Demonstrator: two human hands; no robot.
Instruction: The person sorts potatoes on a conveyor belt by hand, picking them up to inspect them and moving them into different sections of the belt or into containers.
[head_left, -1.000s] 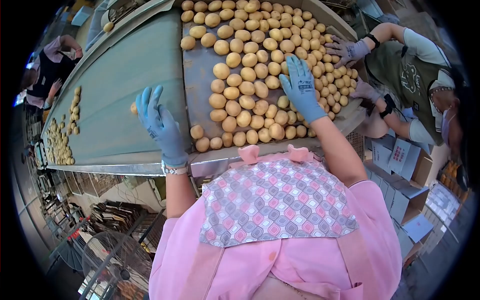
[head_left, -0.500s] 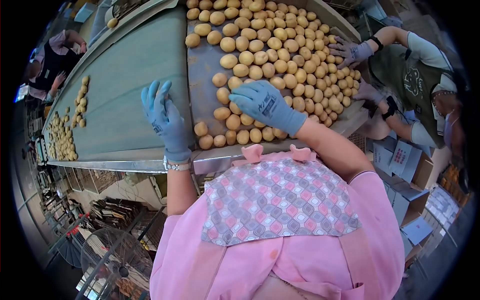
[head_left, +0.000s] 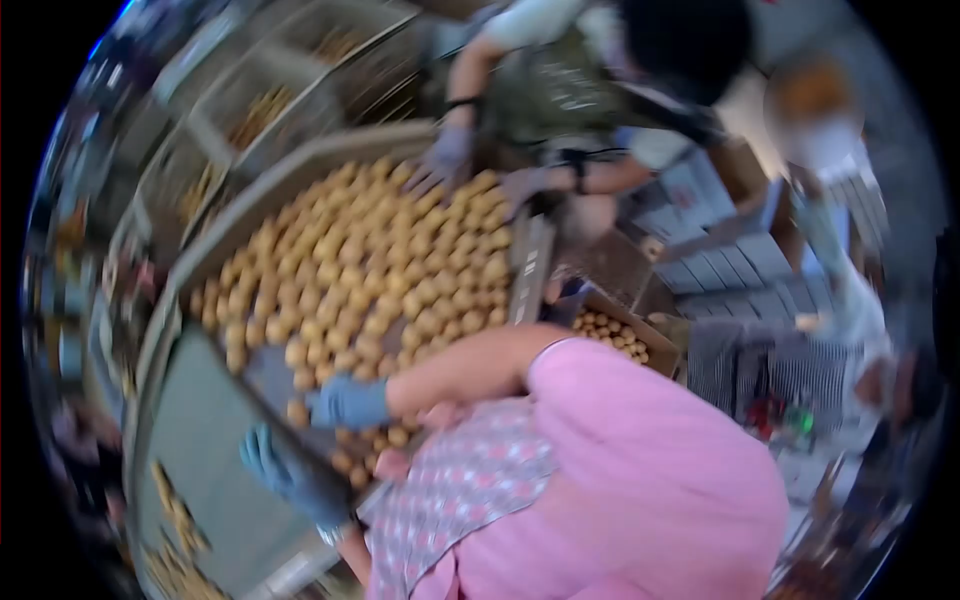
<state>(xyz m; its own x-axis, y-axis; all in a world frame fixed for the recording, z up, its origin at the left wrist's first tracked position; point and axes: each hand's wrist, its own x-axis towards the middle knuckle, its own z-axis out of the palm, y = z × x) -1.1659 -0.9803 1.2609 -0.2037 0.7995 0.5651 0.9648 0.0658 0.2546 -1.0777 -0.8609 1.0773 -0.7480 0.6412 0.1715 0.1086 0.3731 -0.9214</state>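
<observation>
Motion blur softens the whole head view. My left hand [head_left: 285, 480], in a blue glove, hovers over the green belt [head_left: 215, 410] near its border with the grey sorting surface. Its fingers are stretched out and hold nothing visible. My right hand [head_left: 352, 403], also blue-gloved, is low among round yellow-tan produce [head_left: 340, 270], which looks like potatoes. One round piece [head_left: 298, 411] sits right by its fingertips; the fingers are too smeared to show whether they grip anything.
Across the pile, a co-worker's gloved hands [head_left: 442, 165] rest on the produce. Cardboard boxes [head_left: 700, 215] stand at the right, near a box of produce [head_left: 612, 335]. More produce lies on the belt's lower left [head_left: 180, 530]. Bins [head_left: 262, 118] line the far left.
The head view has swung right, bringing the boxes and another person into sight. My right hand has moved toward the belt-side edge of the pile. My left hand stays over the belt.
</observation>
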